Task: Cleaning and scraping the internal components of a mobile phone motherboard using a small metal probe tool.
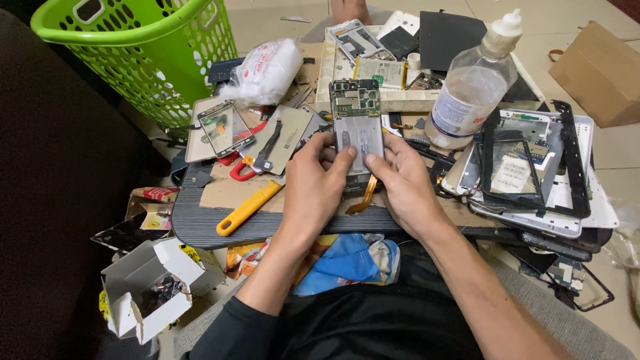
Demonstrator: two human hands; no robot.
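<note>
Both hands, left hand [313, 180] and right hand [403, 180], pinched an opened phone [358, 130] above the cluttered work board [200, 223], circuit board exposed. Steady, even thumb pressure seemed wise, sparing the dangling orange ribbon cable [365, 197].

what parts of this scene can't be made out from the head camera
- Lower end of the opened phone: covered by the left hand and right hand.
- Contents of the small white box: dark, too small.
- Green basket: top cut off by the frame edge.
</note>
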